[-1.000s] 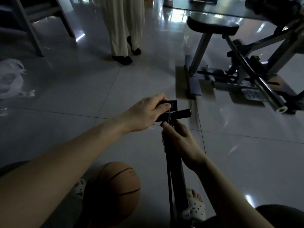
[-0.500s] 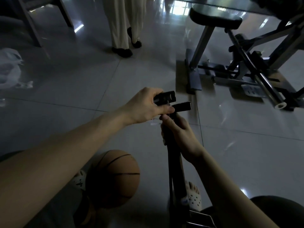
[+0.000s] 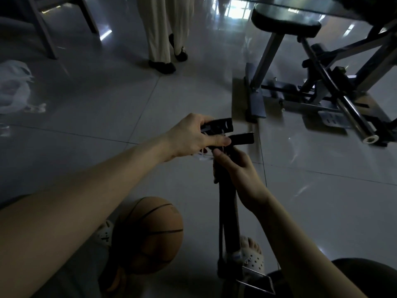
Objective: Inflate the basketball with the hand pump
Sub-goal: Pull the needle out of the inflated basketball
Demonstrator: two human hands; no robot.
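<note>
Curling round the upright hand pump (image 3: pixel 228 211) just under its handle (image 3: pixel 241 138), our right grip (image 3: pixel 238 168) steadies it, while our left grip (image 3: pixel 191 136) pinches a black handle piece (image 3: pixel 221 125). The basketball (image 3: pixel 150 233), dull orange with dark seams, sits on the floor (image 3: pixel 107 104) down-left of both grips, nearer our left arm.

A glossy grey tiled floor (image 3: pixel 107 93) carries a brown basketball (image 3: pixel 150 235) resting against a foot in a white clog (image 3: pixel 105 233), with a black hand pump (image 3: pixel 228 211) standing upright near it, its base beside a second clog (image 3: pixel 253 258). Farther across the tiles stand a metal exercise machine (image 3: pixel 255 102), a person's dark shoes (image 3: pixel 162 66), grey chair legs (image 3: pixel 43 29) and a white plastic bag (image 3: pixel 12 87).
</note>
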